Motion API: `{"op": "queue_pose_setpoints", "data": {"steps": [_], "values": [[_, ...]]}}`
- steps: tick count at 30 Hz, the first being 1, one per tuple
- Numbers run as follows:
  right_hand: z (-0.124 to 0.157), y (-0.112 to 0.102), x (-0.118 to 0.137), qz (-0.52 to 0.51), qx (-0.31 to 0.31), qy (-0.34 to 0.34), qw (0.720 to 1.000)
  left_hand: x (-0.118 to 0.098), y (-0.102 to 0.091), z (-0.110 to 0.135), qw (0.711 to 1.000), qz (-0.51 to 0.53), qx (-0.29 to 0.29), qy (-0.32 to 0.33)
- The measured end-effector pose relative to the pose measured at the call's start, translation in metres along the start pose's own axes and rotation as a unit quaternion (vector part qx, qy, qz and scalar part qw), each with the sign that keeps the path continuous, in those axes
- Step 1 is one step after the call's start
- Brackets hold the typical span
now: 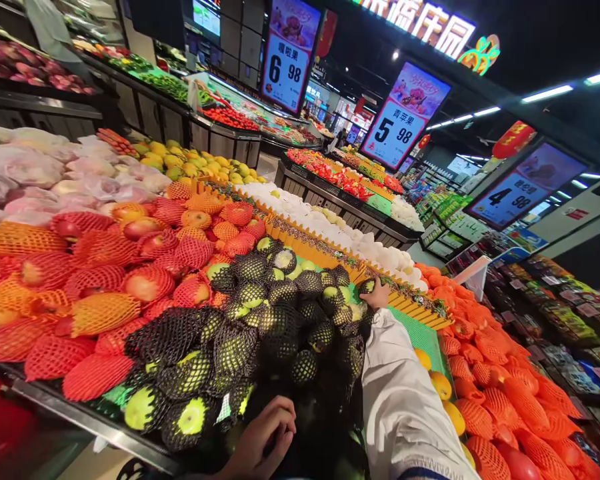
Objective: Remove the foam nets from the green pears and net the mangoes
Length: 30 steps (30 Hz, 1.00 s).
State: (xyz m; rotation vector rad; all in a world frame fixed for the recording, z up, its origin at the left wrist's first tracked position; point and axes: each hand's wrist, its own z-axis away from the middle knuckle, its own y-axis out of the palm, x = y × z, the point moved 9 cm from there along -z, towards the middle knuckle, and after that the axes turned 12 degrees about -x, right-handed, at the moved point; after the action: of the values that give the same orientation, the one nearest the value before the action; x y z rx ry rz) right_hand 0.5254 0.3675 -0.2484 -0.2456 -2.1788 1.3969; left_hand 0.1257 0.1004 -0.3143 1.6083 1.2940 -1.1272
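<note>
Stretched out in a white sleeve, my right hand (379, 296) grips a green apple (367, 287) in a black foam net at the far right end of the apple pile. Its thumb and fingers are around the fruit, beside the yellow divider. Low in the middle, my left hand (275, 427) is loosely curled with nothing visible in it. Just in front of it lie several green apples (253, 293) in black foam nets, some with pale green skin showing.
Red apples (150, 287) in red and orange nets fill the left side. A yellow picket divider (325, 257) runs behind. Oranges (440, 385) sit on green matting (423, 337), with orange-netted fruit (485, 400) at the right. A metal rail (80, 420) edges the display.
</note>
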Motion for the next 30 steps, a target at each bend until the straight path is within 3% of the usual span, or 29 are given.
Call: {"op": "queue_pose_setpoints", "data": {"steps": [3,7,10,13,16,19,22,25,28,30], "values": [[-0.008,0.033,0.005,0.012,0.063,-0.035,0.997,0.002,-0.004,-0.004,0.999,-0.013,-0.040,-0.004],[-0.005,0.064,0.003,0.007,0.125,-0.060,0.990,0.005,-0.003,-0.012,0.999,-0.024,-0.045,0.001],[-0.003,0.069,0.004,-0.005,0.141,-0.070,0.987,-0.001,0.003,-0.019,0.999,-0.033,-0.015,0.038],[-0.004,0.054,0.019,-0.040,0.134,-0.101,0.985,-0.010,0.008,-0.026,0.997,-0.028,0.008,0.069],[0.004,0.015,0.050,-0.110,0.108,-0.164,0.974,-0.016,0.012,-0.030,0.998,-0.027,0.028,0.055],[0.030,-0.050,0.072,-0.176,0.080,-0.217,0.957,-0.027,0.010,-0.030,0.998,-0.023,0.036,0.055],[0.082,-0.133,0.088,-0.230,0.050,-0.297,0.925,-0.041,0.002,-0.025,0.997,-0.017,0.031,0.070],[0.141,-0.207,0.093,-0.220,0.017,-0.341,0.914,-0.055,-0.005,-0.016,0.996,-0.021,0.036,0.082],[0.189,-0.258,0.091,-0.191,-0.012,-0.353,0.916,-0.073,-0.010,-0.003,0.992,-0.021,0.043,0.113],[0.213,-0.274,0.088,-0.168,-0.014,-0.355,0.919,-0.089,-0.013,0.008,0.987,-0.001,0.042,0.154]]}}
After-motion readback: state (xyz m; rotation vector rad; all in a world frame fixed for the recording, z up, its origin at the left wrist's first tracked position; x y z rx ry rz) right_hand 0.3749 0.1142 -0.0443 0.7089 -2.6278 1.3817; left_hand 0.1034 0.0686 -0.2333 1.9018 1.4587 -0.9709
